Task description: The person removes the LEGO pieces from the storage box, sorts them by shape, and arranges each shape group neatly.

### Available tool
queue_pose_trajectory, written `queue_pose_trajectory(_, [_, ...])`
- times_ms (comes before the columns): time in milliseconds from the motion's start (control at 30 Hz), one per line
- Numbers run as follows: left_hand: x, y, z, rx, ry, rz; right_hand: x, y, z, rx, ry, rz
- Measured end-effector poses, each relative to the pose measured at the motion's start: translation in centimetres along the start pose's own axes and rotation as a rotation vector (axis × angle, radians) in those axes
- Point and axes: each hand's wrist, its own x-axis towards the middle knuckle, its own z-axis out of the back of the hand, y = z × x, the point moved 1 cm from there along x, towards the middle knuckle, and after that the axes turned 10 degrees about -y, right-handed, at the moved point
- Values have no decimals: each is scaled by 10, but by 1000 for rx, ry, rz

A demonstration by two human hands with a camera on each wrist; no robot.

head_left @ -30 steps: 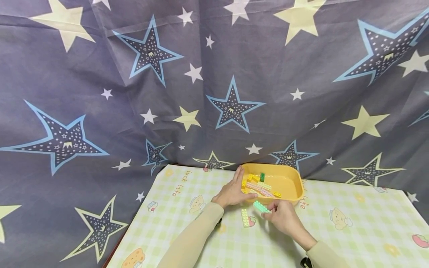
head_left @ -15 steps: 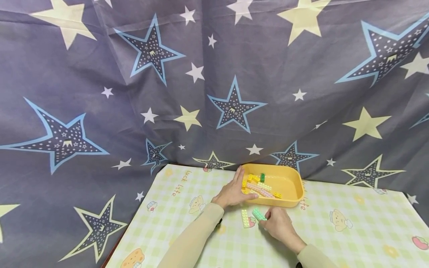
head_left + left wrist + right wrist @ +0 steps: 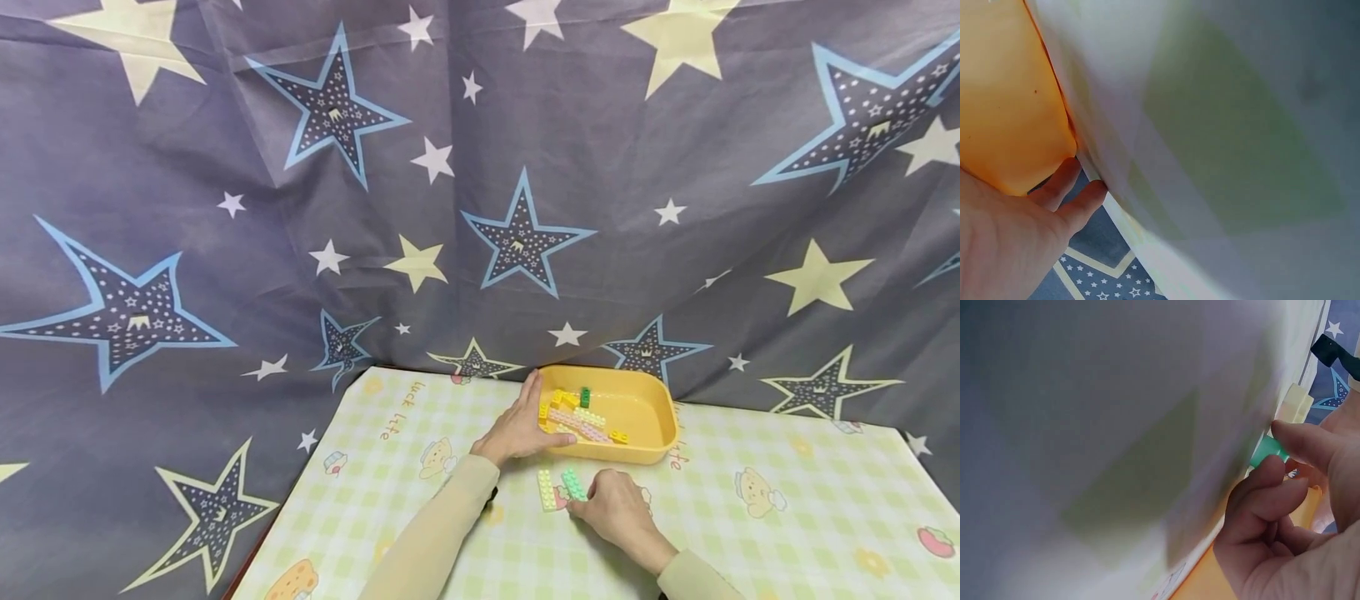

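Now the right grip (image 3: 620, 508) pinches 1 studded, oblong green brick (image 3: 573, 483).

Two hands — one left hand (image 3: 517, 429) and one right hand (image 3: 621, 508) — are showing in the lower middle of the frame. One tray (image 3: 637, 417) is sitting there on one counter (image 3: 705, 508). Two bricks are lying below it: one pale-yellow brick (image 3: 547, 490) and one mint-green brick (image 3: 574, 483). Inside are resting one dark-green brick (image 3: 585, 397), at least three yellow bricks (image 3: 618, 437) and at least one pink brick (image 3: 592, 431) — overlaps are hiding exact totals.
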Motion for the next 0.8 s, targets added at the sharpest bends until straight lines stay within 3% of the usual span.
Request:
queue_pose_trajectory(367, [-2,-1,2,-17,25,-1,-6,4,6,19,-5,2])
queue_pose_trajectory(533, [-2,0,3,-18,38,2,-2,9,28,62,-45,9])
queue_pose_trajectory(800, [-1,1,2,-25,20,-3,23,7,62,97,-100,-10])
